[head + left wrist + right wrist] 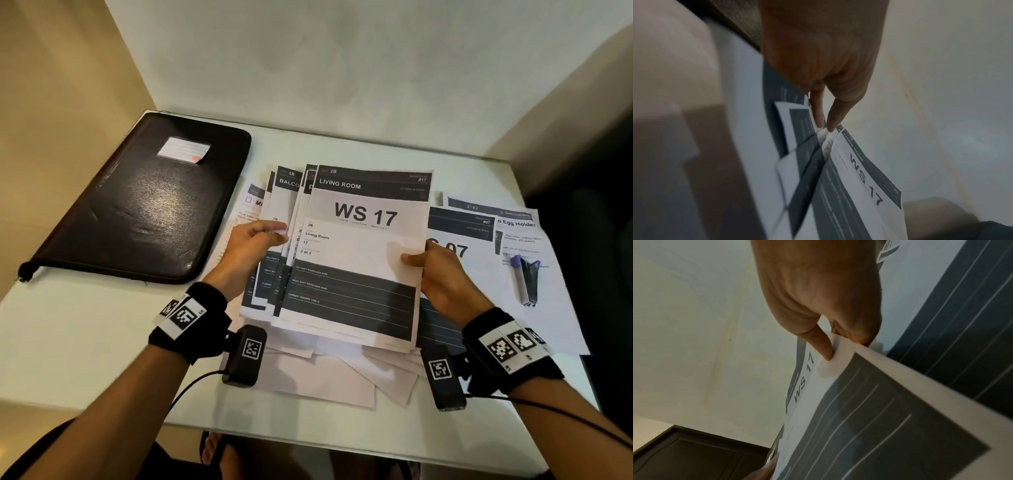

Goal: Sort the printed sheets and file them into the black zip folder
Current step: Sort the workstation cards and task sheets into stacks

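A stack of printed sheets (356, 260) is held above the white table, its top page reading "LIVING ROOM, WS 17" (865, 177). My left hand (251, 241) pinches the stack's left edge, where several sheets fan out. My right hand (435, 270) grips the right edge, thumb on top (823, 347). The stack (869, 410) fills the right wrist view. The black zip folder (147, 202) lies zipped on the left of the table, a white label on its cover.
More printed sheets lie loose on the table (85, 342): a "WS 07" page (459, 250), an "Egg Holder" page (520, 224) and blank sheets (325, 373) near the front edge. A dark stapler with purple trim (525, 281) rests on the right-hand pages. Walls close in behind and left.
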